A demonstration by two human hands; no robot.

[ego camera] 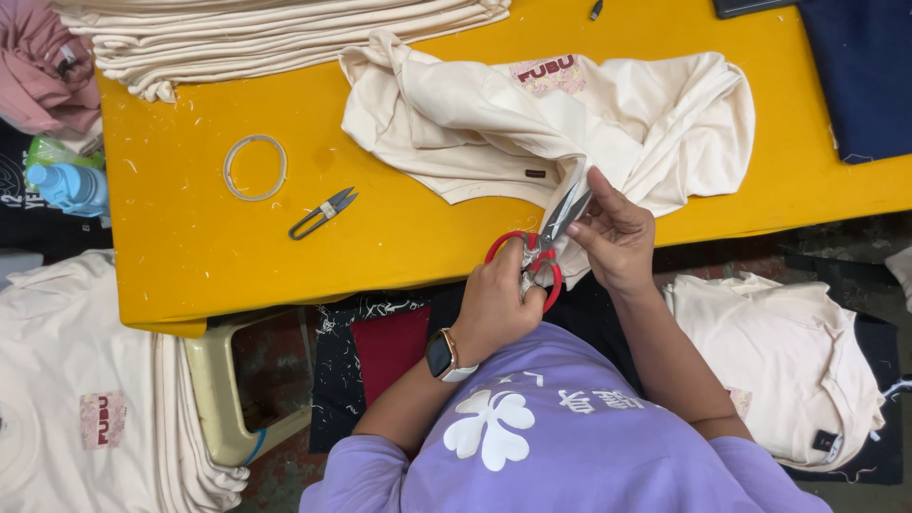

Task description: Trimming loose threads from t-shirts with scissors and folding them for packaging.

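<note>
The left hand (494, 304) was closed through the red loops of a pair of scissors (541, 252), whose blades stood partly open and pointed up and to the right into a fold of cloth. The right hand (617, 237) pinched that fold between thumb and fingertips, holding it taut just beside the blades. The cloth belonged to a cream T-shirt (532, 123) that lay crumpled on the near right part of the yellow table (190, 237), with one edge drawn over the near rim toward the person.

Whether the blades had yet bitten the cloth or a loose thread could not be told; the trimming on this garment looked, by my judgement, under way rather than finished.

Left of the shirt on the table lay small thread snips (323, 212) and a pale ring (255, 167), neither being touched. A folded stack of cream shirts (237, 33) sat at the far left of the table. More cream shirts lay low at the near left (76, 399) and near right (788, 361); which pile was trimmed and which waited could not be told.
</note>
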